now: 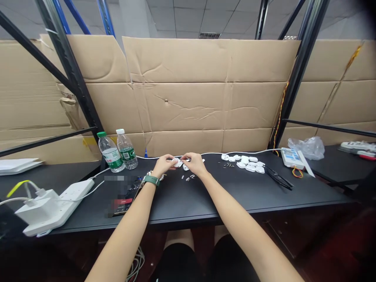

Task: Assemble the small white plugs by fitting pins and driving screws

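Close handwork at mid-tabletop (188, 201), toward the back. Your left hand (164, 164) pinches a small white piece (178, 163) between thumb and fingers, just above the surface or on it; can't tell which. Your right hand (194, 163) meets it from the other side, fingertips bunched near the piece's edge; can't tell whether they are closed on it, on some tiny part, or only touching. Step in hand, as I read it: two-handed fingertip work on that one piece. A second white piece (185, 167) lies just below your fingers, and small loose bits (189, 178) are scattered nearer you, too small to name. More white pieces (246, 162) sit grouped off to your right, tiny bits (228, 165) beside them, a thin black tool (279, 178) at the group's right end. Judgement on the next move: it calls for a steady left pinch and light, exact right fingertips, with your wrists kept high over the loose bits, since a brush could scatter them. Phone (127, 197) lies by your left forearm.
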Motion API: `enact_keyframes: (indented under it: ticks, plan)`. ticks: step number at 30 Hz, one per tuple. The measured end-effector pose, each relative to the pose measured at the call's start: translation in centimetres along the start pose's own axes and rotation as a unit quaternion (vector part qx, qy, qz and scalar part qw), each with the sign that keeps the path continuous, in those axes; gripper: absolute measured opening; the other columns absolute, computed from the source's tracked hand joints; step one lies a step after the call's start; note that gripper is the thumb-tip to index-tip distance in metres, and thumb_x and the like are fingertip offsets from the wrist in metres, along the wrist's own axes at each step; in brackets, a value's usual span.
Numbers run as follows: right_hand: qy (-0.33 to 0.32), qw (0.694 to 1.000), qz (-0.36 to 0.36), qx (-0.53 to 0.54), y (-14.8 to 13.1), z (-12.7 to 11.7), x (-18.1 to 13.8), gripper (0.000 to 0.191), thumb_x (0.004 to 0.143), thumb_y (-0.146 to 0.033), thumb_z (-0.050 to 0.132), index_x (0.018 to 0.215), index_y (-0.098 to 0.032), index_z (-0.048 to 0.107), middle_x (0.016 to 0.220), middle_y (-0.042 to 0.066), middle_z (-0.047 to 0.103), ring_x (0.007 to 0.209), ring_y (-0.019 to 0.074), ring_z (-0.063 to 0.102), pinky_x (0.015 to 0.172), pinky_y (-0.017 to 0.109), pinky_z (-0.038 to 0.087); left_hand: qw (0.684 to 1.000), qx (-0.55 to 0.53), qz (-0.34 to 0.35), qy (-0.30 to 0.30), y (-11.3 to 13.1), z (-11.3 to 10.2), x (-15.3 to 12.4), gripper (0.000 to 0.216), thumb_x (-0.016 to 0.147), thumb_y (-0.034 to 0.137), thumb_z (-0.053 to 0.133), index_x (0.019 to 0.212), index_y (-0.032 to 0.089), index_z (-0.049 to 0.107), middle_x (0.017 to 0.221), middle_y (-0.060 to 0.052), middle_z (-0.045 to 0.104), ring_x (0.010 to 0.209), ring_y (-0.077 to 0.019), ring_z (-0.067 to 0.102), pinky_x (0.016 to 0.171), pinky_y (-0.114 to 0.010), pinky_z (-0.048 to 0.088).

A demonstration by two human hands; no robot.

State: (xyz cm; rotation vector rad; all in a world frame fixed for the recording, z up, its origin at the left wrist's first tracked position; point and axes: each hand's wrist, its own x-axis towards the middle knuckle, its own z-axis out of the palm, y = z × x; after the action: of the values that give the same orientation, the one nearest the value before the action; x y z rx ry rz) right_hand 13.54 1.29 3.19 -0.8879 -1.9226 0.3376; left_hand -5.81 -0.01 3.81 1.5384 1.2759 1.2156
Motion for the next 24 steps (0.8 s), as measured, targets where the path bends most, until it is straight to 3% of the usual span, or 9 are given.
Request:
enact_keyframes:
  ticks: [8,20,24]
  plan:
    - [-0.054,0.995,-0.013,-0.077,-0.63,-0.06,-0.28,0.011,0.088,-0.02,0.068,0.095,-0.02,0.077,0.095,0.004,0.076,0.09,0.0169,0.068,0.083,0.025,0.047,0.999,-0.018,-0.013,-0.044,-0.2,0.31,0.08,0.052,0.06,0.049,0.088,0.093,0.014,0.068,0.079,-0.01,0.077,0.08,-0.0274,0.075,0.075,-0.04,0.062]
    - [-0.058,0.996,-0.006,-0.074,0.12,0.48,-0.24,0.012,0.089,-0.021,0.069,0.094,-0.021,0.08,0.088,0.003,0.076,0.083,0.0162,0.068,0.079,0.024,0.048,0.997,-0.029,-0.053,-0.047,0.63,0.48,-0.38,0.053,0.06,0.051,0.089,0.093,0.012,0.075,0.089,-0.012,0.077,0.08,-0.023,0.074,0.074,-0.032,0.061]
    - [-0.044,0.994,-0.03,-0.09,-0.01,0.59,-0.47,0.016,0.093,-0.022,0.066,0.101,-0.023,0.08,0.108,0.005,0.074,0.096,0.0165,0.068,0.088,0.025,0.05,0.995,-0.064,-0.057,-0.054,0.65,0.28,-0.37,0.051,0.06,0.049,0.09,0.093,0.013,0.076,0.094,-0.012,0.077,0.086,-0.0229,0.074,0.078,-0.03,0.06]
